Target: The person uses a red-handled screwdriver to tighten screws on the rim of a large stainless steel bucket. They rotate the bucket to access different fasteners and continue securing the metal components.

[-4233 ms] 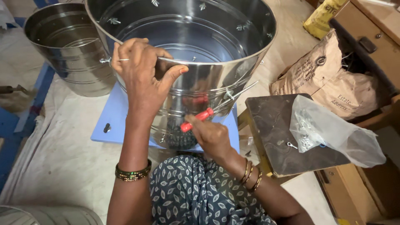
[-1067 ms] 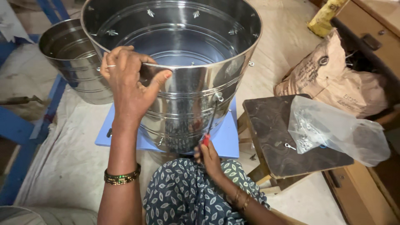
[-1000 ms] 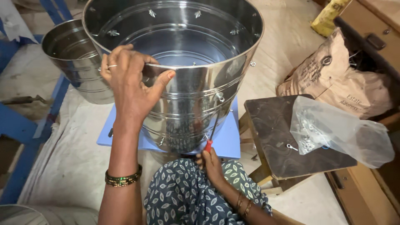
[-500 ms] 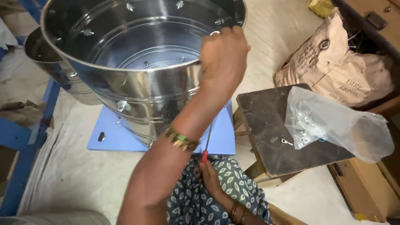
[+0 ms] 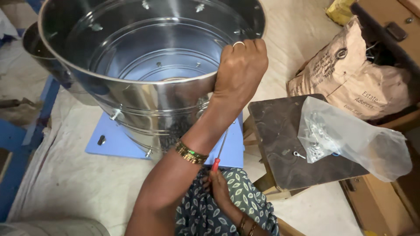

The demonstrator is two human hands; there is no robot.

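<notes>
While our left hand (image 5: 239, 70) curls its fingers over the rim of the steel drum (image 5: 148, 65), gripping it at upper centre of the frame, our right hand (image 5: 218, 187) sits low at bottom centre, closed round the red handle of a screwdriver (image 5: 220, 150) whose shaft points up toward the drum's side.

Item, left wrist: a gold and green bangle (image 5: 191, 152). Item, right wrist: thin bangles at the bottom edge.

Item, drum: large, shiny, open-topped, filling the upper left and centre; small bolts show on its wall. It stands on a blue board (image 5: 118, 142) laid over pale cloth (image 5: 65, 183).

Item, second steel drum (image 5: 43, 52): partly hidden behind the first, far left.

Item, dark wooden stool (image 5: 284, 144): right of centre, bearing a clear plastic bag (image 5: 350, 137) of small metal fittings, one loose fitting just beside it.

Item, brown paper sack (image 5: 350, 74): upper right, leaning against wooden furniture.
</notes>
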